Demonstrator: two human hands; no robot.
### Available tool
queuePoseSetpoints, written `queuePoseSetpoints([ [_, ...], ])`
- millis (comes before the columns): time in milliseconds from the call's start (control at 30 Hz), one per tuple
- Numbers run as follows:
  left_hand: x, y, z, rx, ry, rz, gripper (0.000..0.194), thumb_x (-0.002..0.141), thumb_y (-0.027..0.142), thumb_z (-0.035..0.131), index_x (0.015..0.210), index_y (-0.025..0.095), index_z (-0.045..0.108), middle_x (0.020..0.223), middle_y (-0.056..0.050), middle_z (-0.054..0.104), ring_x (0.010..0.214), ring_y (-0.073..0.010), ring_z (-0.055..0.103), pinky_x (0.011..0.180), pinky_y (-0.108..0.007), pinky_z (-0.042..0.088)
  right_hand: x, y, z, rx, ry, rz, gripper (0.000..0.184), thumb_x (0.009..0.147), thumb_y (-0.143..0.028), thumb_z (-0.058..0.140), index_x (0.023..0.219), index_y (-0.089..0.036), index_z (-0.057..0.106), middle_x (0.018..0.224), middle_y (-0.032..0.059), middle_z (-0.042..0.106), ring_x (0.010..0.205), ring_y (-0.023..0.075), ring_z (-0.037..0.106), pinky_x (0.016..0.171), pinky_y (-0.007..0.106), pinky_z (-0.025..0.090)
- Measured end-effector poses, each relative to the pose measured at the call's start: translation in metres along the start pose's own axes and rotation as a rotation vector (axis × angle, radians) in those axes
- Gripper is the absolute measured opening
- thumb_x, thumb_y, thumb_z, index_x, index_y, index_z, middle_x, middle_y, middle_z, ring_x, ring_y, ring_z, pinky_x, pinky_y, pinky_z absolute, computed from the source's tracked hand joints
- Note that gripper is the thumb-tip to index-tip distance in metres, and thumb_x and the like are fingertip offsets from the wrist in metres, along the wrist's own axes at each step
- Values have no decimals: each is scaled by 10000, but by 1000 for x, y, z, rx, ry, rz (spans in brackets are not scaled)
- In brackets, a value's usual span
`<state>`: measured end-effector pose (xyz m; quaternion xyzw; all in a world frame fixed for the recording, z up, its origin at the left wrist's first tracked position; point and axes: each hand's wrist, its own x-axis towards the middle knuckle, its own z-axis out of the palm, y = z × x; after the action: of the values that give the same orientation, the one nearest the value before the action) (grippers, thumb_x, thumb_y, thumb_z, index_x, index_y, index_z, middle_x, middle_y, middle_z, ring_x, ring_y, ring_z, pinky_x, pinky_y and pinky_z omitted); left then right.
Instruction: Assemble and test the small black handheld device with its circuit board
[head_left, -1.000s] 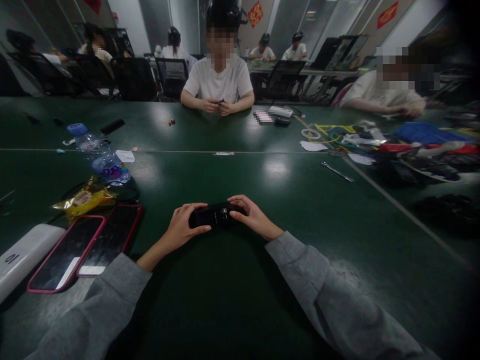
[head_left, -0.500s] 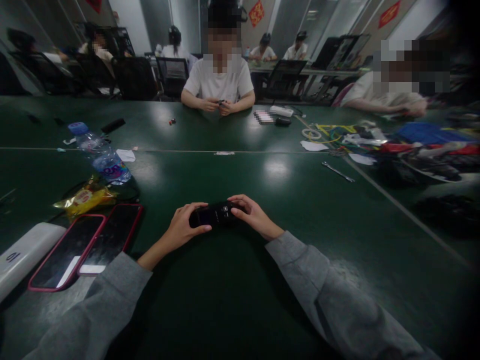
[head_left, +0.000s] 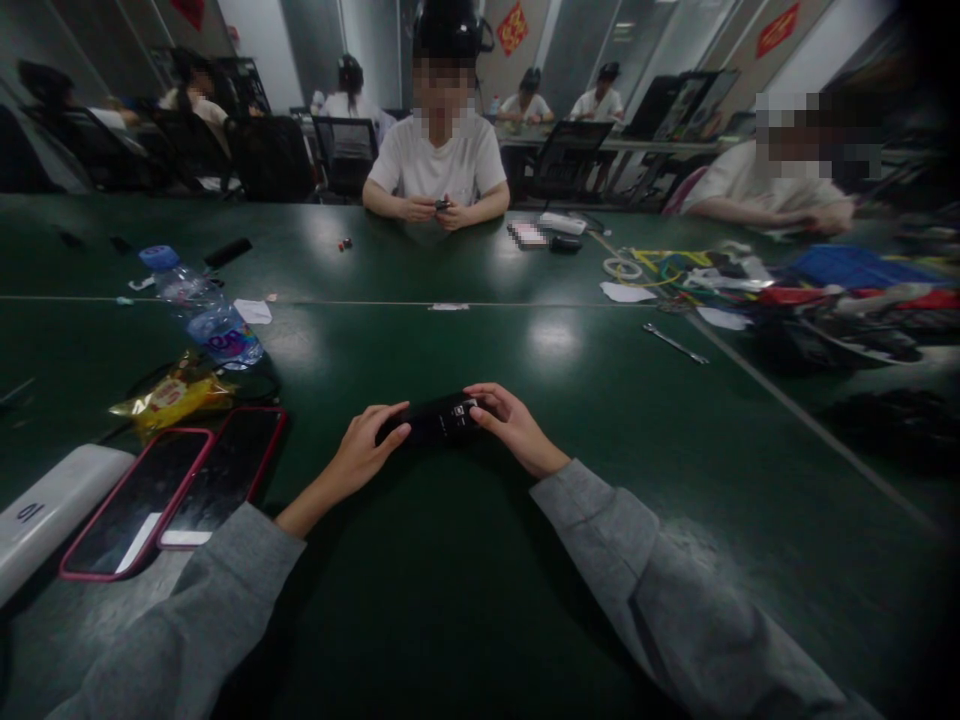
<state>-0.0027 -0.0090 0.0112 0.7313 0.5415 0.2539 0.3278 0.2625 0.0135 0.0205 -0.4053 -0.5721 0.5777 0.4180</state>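
Observation:
Between my two hands is a small black oblong device (head_left: 433, 422) with white print near its right end; its exact kind cannot be made out. My left hand (head_left: 365, 448) grips its left end, thumb along the near side and fingers over the far side. At the other end, my right hand (head_left: 516, 425) holds it with the thumb on the printed face and the fingertips behind. The device tilts slightly, right end farther from me, low over or on the green table (head_left: 420, 600).
On the left lie two red-rimmed phones (head_left: 142, 500), a white power bank (head_left: 56, 515), a yellow snack packet (head_left: 176, 395) and a plastic bottle (head_left: 217, 325). A wrench (head_left: 675, 343) and a cable pile (head_left: 840, 290) are on the right. Across sits a person (head_left: 435, 165) handling a small object.
The device has turned slightly in my hands, and its screen-like left part no longer shows clearly. My right hand has shifted a little up and right; my left thumb has moved up.

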Motion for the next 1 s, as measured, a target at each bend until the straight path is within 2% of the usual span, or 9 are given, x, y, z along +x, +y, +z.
queuePoseSetpoints([
  [200,0,3,-1,5,-16,-5,502,904,568,410,1253,238,555,1258,-87,544,1152,-266,491,987,-471,382,0,3,-3,36,27,-4,339,819,-371,661,1126,-250,582,1118,48,613,1084,216,563,933,388,447],
  [367,-1,3,-2,-45,-16,-41,506,900,568,411,1266,244,544,1291,-90,549,1203,-290,457,996,-486,371,0,4,-1,47,28,-21,333,815,-372,664,1117,-251,588,1094,40,614,1070,204,562,922,358,440],
  [733,1,1,-4,-363,-36,-64,511,899,561,423,1246,211,561,1208,-87,623,1111,-249,568,953,-408,440,-2,5,9,11,61,-34,314,823,-410,648,1082,-248,578,1028,25,618,1001,182,581,879,320,443],
  [867,3,-3,-1,-425,-21,-118,543,896,577,421,1266,200,547,1234,-95,609,1134,-252,558,966,-410,434,-3,7,16,-68,96,-82,348,854,-473,580,1107,-235,559,1017,39,621,971,192,590,871,347,459],
  [1000,4,-1,6,-429,49,-140,541,890,587,424,1263,217,553,1260,-91,597,1168,-262,536,989,-422,416,-6,8,20,-103,128,-130,356,858,-505,554,1100,-243,555,987,37,613,943,196,599,851,361,488],
])
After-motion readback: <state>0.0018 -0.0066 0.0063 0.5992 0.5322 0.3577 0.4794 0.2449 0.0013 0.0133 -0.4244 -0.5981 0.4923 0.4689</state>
